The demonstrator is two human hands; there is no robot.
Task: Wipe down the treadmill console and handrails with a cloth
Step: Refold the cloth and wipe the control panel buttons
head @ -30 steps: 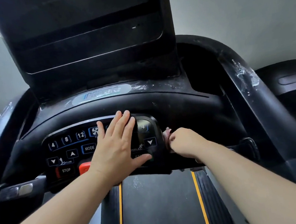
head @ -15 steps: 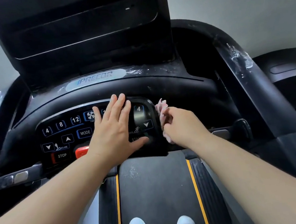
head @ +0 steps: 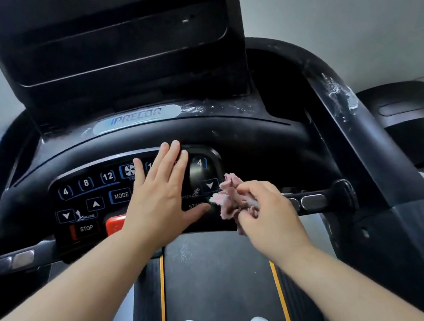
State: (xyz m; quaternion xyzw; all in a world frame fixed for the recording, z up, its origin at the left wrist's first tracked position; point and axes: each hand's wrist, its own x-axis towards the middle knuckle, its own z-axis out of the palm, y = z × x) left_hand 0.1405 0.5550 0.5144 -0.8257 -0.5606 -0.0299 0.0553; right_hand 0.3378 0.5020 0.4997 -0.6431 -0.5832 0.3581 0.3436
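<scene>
Bunching a pink cloth [head: 230, 198], the right hand [head: 264, 215] curls round it just right of the keypad [head: 87, 201], likely readying a wipe of its edge. The left hand [head: 162, 199] lies flat on the keypad, fingers straight, seemingly bracing. Behind the keypad, the console [head: 225, 108] shows pale smears.

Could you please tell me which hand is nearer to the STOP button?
Left. The left hand lies flat on the keypad just right of the STOP button; the right hand grips the pink cloth farther right.

gym | treadmill console [head: 134, 192], belt [head: 216, 281], second machine [head: 415, 117] beside
</scene>
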